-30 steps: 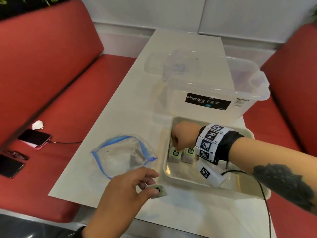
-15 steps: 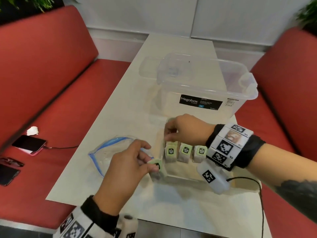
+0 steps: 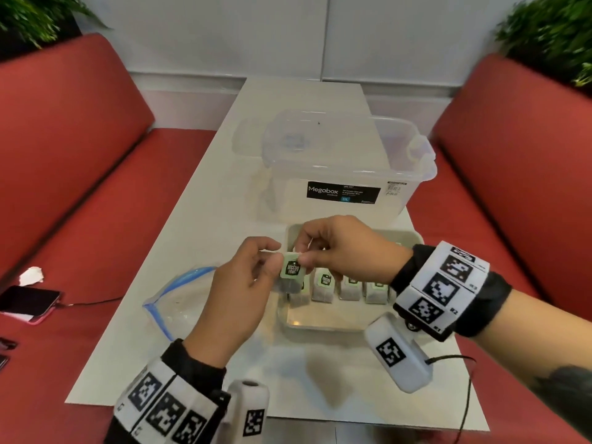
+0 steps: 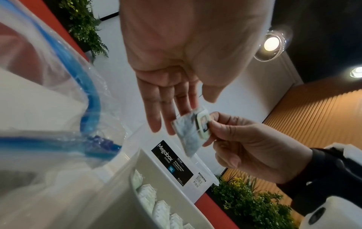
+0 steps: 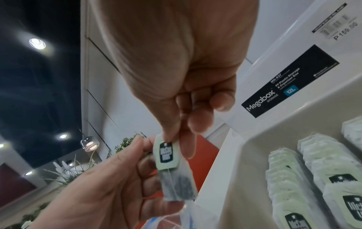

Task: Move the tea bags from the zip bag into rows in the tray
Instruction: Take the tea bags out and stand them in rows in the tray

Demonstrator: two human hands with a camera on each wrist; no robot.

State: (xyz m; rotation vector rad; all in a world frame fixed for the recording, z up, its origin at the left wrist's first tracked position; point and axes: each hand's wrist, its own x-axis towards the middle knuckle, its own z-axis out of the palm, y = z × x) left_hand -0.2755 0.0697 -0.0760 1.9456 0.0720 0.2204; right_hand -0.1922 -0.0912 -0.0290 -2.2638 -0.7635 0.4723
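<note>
A tea bag (image 3: pixel 290 270) with a pale green tag hangs above the left rim of the beige tray (image 3: pixel 336 328). My right hand (image 3: pixel 301 254) pinches its tag between thumb and forefinger (image 5: pixel 172 139). My left hand (image 3: pixel 272 254) is just left of it. In the left wrist view its fingers (image 4: pixel 166 117) are straight and lie against the back of the tea bag (image 4: pixel 188 131), with the thumb apart. A row of tea bags (image 3: pixel 349 288) stands across the tray's middle. The clear zip bag (image 3: pixel 179 302) with a blue seal lies open on the table, left of the tray.
A clear Megabox storage box (image 3: pixel 346 174) stands right behind the tray, its lid (image 3: pixel 266 139) beyond it. Red benches flank the white table. A phone (image 3: pixel 28 302) with a cable and a crumpled paper (image 3: pixel 30 275) lie on the left bench.
My left hand carried the tea bag from near the table's front edge up to the tray's left rim. My right hand rose out of the tray and took hold of the tag.
</note>
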